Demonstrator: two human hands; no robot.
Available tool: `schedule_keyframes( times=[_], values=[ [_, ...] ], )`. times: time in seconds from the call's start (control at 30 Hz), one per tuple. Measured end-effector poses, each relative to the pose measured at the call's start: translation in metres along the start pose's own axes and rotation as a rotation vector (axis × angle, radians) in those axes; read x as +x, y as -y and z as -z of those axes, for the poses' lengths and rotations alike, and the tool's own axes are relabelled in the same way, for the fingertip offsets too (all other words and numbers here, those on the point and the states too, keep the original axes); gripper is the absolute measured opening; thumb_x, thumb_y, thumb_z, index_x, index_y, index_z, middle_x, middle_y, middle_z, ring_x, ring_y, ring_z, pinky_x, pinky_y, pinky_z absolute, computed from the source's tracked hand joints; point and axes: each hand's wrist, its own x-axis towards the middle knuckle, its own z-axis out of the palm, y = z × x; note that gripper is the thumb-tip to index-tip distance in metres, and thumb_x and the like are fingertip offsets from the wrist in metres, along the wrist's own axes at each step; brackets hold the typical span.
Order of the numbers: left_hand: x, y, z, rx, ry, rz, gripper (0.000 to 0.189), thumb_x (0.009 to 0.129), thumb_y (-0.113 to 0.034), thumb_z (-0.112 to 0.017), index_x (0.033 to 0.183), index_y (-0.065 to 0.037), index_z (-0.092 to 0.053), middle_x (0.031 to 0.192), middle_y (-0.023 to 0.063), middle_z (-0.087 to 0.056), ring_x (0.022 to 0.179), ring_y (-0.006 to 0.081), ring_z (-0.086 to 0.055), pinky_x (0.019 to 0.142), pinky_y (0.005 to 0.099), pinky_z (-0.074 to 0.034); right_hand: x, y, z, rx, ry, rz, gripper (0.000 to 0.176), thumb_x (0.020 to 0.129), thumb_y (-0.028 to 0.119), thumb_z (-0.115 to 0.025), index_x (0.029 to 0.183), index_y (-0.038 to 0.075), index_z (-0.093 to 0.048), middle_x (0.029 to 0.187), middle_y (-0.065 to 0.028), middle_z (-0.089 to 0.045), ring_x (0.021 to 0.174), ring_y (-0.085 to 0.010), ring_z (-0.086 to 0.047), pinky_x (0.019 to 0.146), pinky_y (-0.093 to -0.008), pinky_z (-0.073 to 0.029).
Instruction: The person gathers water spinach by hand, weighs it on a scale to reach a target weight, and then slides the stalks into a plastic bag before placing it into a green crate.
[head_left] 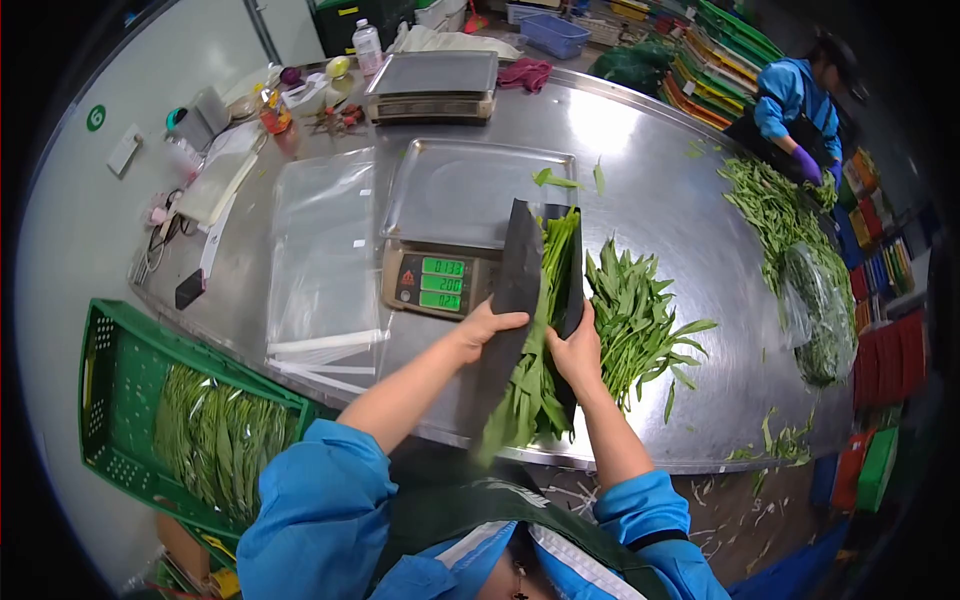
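Note:
A dark folded sheet [517, 262] stands around a bundle of leafy green stems [550, 300] at the front of the steel table. My left hand [489, 328] grips its left side, thumb across the outside. On the right side, my right hand [578, 350] is closed round the sheet and stems. Leaves hang from the lower end of the bundle. Just behind is a scale [440, 281] with a metal tray [480, 190] and lit green digits. A loose pile of greens [640, 320] lies to the right of my right hand.
Clear plastic bags [322, 250] lie left of the scale. A green crate [140, 345] with bagged greens sits at the lower left. A second scale [432, 85] and bottles stand at the back. More greens [780, 215] lie at the right, near a co-worker [800, 110] in purple gloves.

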Motion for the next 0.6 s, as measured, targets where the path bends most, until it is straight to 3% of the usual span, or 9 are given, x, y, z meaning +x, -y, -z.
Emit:
schedule_keyframes(
  times=[0.13,0.2,0.3,0.37,0.4,0.43,0.47,0.5,0.6],
  values=[
    [-0.019,0.010,-0.011,0.061,-0.259,-0.189,0.061,0.067,-0.013,-0.072,0.117,-0.002,-0.039,0.104,0.0106,-0.055,0.091,0.0187,-0.056,0.080,0.0313,-0.045,-0.001,0.004,0.016,0.497,0.540,0.220,0.100,0.068,0.024,-0.070,0.134,-0.004,-0.001,0.123,-0.0281,-0.040,0.117,-0.0328,-0.042,0.095,-0.0334,-0.035],
    [-0.036,0.017,-0.031,0.131,-0.388,-0.265,0.060,0.073,-0.019,-0.068,0.122,-0.004,-0.035,0.111,0.0094,-0.050,0.102,0.0197,-0.049,0.089,0.0330,-0.039,-0.019,0.027,0.012,0.064,0.409,0.454,0.115,0.057,0.033,-0.078,0.133,-0.005,0.000,0.130,-0.0281,-0.027,0.121,-0.0373,-0.033,0.098,-0.0376,-0.032],
    [-0.069,0.045,-0.041,-0.048,-0.291,-0.122,0.079,0.079,-0.029,-0.064,0.134,-0.006,-0.012,0.130,0.0118,-0.033,0.116,0.0198,-0.038,0.093,0.0327,-0.036,-0.035,0.033,0.014,-0.202,0.348,0.542,0.119,0.049,0.036,-0.080,0.133,-0.005,-0.007,0.127,-0.0282,-0.028,0.117,-0.0402,-0.034,0.097,-0.0406,-0.033],
    [-0.084,0.086,0.006,0.411,0.092,-0.121,0.076,0.083,-0.031,-0.059,0.135,-0.003,-0.011,0.124,0.0128,-0.042,0.112,0.0211,-0.043,0.092,0.0340,-0.038,-0.055,0.015,0.019,-0.183,0.458,0.438,0.115,0.049,0.034,-0.079,0.133,-0.005,-0.011,0.126,-0.0281,-0.029,0.116,-0.0403,-0.035,0.096,-0.0404,-0.034],
    [-0.100,0.063,0.035,0.706,0.321,0.099,0.058,0.083,-0.027,-0.057,0.130,-0.004,-0.032,0.106,0.0109,-0.056,0.097,0.0192,-0.053,0.085,0.0324,-0.043,-0.071,0.000,0.018,-0.215,0.501,0.339,0.114,0.049,0.034,-0.078,0.133,-0.005,-0.011,0.126,-0.0280,-0.029,0.116,-0.0407,-0.035,0.096,-0.0403,-0.034],
    [-0.127,0.021,0.052,1.071,0.231,0.073,0.034,0.081,-0.018,-0.053,0.113,-0.008,-0.055,0.088,0.0112,-0.064,0.083,0.0229,-0.060,0.078,0.0340,-0.046,-0.090,-0.015,0.015,-0.250,0.538,0.240,0.113,0.049,0.034,-0.078,0.133,-0.004,-0.012,0.126,-0.0279,-0.029,0.115,-0.0412,-0.036,0.096,-0.0401,-0.034],
    [-0.131,0.019,0.096,1.504,-0.128,0.053,0.029,0.073,-0.012,-0.052,0.099,-0.012,-0.063,0.087,0.0143,-0.063,0.082,0.0280,-0.060,0.076,0.0371,-0.047,-0.113,-0.034,0.004,-0.322,0.544,0.211,0.113,0.049,0.034,-0.077,0.133,-0.003,-0.012,0.127,-0.0277,-0.029,0.115,-0.0412,-0.036,0.096,-0.0404,-0.034],
    [-0.145,0.006,0.147,1.575,-0.338,-0.087,0.029,0.071,-0.014,-0.051,0.097,-0.012,-0.064,0.088,0.0168,-0.062,0.084,0.0331,-0.059,0.076,0.0411,-0.046,-0.132,-0.046,-0.007,-0.392,0.542,0.183,0.113,0.049,0.034,-0.077,0.133,-0.002,-0.012,0.127,-0.0276,-0.029,0.114,-0.0412,-0.036,0.096,-0.0406,-0.034],
    [-0.180,-0.049,0.255,1.772,-0.385,-0.181,0.022,0.069,-0.014,-0.059,0.090,-0.011,-0.064,0.087,0.0132,-0.061,0.083,0.0310,-0.058,0.074,0.0395,-0.046,-0.165,-0.023,-0.026,-0.393,0.328,0.152,0.111,0.048,0.030,-0.077,0.134,0.002,-0.013,0.128,-0.0256,-0.027,0.115,-0.0396,-0.035,0.094,-0.0431,-0.035]
  ],
)
